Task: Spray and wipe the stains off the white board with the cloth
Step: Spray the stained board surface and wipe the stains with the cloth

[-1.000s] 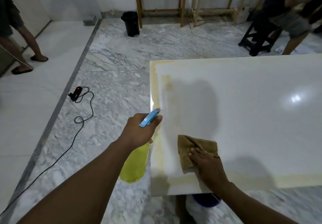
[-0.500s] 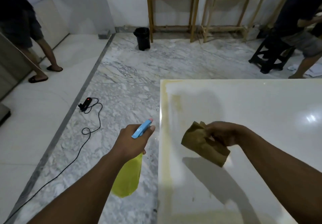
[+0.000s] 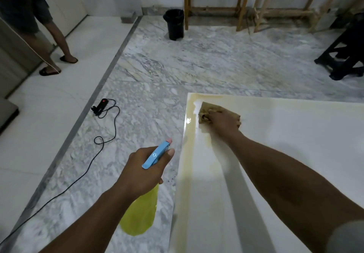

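The white board (image 3: pixel 295 154) fills the right of the view, with yellowish stains along its left and far edges. My right hand (image 3: pixel 224 122) presses a brown cloth (image 3: pixel 206 108) flat on the board's far left corner. My left hand (image 3: pixel 145 172) holds a yellow spray bottle (image 3: pixel 140 215) with a blue trigger head just left of the board's edge, over the floor. The bottle's nozzle points forward, away from me.
A black cable with a red-lit plug (image 3: pixel 100 106) trails over the marble floor at left. A black bin (image 3: pixel 175 24) and wooden table legs (image 3: pixel 242 2) stand by the far wall. A person's legs (image 3: pixel 57 42) are at far left, a black stool (image 3: pixel 342 56) at right.
My right hand has carried the cloth from mid-air down onto the board's far left corner. The left hand keeps the bottle beside the board.
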Demonstrator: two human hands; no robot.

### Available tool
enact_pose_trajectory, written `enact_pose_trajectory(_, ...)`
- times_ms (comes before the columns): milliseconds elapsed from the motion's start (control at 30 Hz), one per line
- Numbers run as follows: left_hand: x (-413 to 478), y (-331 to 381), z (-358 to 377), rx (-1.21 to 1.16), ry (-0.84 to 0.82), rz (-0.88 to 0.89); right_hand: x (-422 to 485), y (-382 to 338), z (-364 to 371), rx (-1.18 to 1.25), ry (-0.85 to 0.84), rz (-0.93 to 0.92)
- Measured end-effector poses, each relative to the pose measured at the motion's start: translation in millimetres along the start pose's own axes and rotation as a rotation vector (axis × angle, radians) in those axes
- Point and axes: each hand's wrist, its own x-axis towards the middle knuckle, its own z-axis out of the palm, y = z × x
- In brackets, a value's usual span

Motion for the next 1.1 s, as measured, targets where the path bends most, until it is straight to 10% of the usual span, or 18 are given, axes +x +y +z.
enact_pose_trajectory(700, -186, -40, -6, 0.072, -0.139, 0.116, -433, -74, 145, -0.011, 0.193, -0.077)
enact_pose_trajectory(1100, -181, -31, -13, 0.068, -0.158, 0.099, -355, -43, -27, 0.703, -0.216, 0.406)
